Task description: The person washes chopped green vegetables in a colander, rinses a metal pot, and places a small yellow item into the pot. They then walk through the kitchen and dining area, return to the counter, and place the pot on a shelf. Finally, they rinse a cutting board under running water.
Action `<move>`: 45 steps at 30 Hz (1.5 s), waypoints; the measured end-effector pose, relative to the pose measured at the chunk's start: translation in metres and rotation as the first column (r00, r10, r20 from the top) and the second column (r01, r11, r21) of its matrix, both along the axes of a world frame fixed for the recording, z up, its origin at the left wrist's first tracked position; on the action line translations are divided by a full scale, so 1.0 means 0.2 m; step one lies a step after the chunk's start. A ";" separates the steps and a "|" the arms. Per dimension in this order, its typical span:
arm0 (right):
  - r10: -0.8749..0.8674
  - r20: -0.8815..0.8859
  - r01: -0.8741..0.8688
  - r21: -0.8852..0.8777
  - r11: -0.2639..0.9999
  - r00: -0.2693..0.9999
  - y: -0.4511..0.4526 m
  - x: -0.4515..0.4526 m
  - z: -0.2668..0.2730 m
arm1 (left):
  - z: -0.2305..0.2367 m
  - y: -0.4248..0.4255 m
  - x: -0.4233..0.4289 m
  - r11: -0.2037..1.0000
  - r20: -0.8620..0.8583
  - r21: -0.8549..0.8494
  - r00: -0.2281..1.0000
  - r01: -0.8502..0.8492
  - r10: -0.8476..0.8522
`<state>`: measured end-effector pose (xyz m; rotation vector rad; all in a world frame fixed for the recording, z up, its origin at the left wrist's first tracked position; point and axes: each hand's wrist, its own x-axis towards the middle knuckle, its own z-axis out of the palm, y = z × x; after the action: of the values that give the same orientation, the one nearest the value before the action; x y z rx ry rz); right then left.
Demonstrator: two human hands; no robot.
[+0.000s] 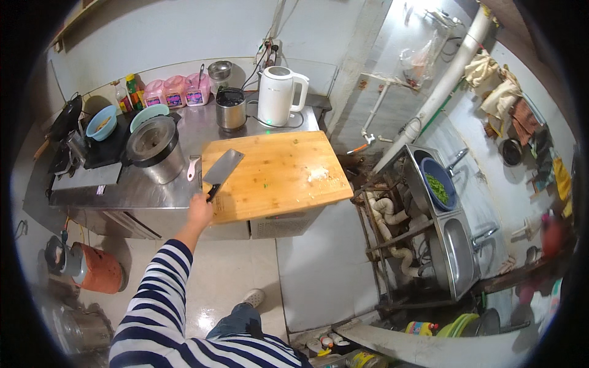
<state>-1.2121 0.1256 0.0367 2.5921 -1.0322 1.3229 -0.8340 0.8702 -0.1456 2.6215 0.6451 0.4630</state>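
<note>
My left hand (201,210), reaching out of a striped sleeve, is at the near left corner of a wooden cutting board (285,170). Its fingers close on the black handle end of a cleaver (224,166), whose broad blade rests over the board and points away to the right. White residue (318,174) and a small green scrap (265,186) lie on the board. Just left of the board, a peeler with a pink handle (191,171) lies on the steel counter (161,195). My right hand is out of view.
A lidded steel pot (154,149), a steel cup (231,110) and a white electric kettle (280,96) stand behind or beside the board. At right, chopped greens fill a blue basin (425,165) in the sink (460,257). An orange gas cylinder (103,269) stands at lower left.
</note>
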 end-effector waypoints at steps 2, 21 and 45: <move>0.130 -0.164 -0.106 0.147 0.983 0.978 0.30 0.20 -0.13 | -0.01 0.19 0.18 0.997 -0.011 0.029 0.997 -0.075 0.075; 0.283 -0.442 0.103 0.669 0.736 0.851 0.34 0.42 -1.04 | -0.31 0.96 0.54 0.933 -0.337 0.200 0.873 -0.300 0.353; 0.537 0.009 -0.348 0.771 0.534 0.844 -1.26 2.86 -1.48 | 1.84 -2.10 3.48 0.592 0.765 -0.452 0.631 0.668 -0.129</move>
<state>-0.6405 -0.1258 -0.2591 3.7473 -1.0669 0.6218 -0.1376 0.4499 0.2229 1.5707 -0.1062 0.7542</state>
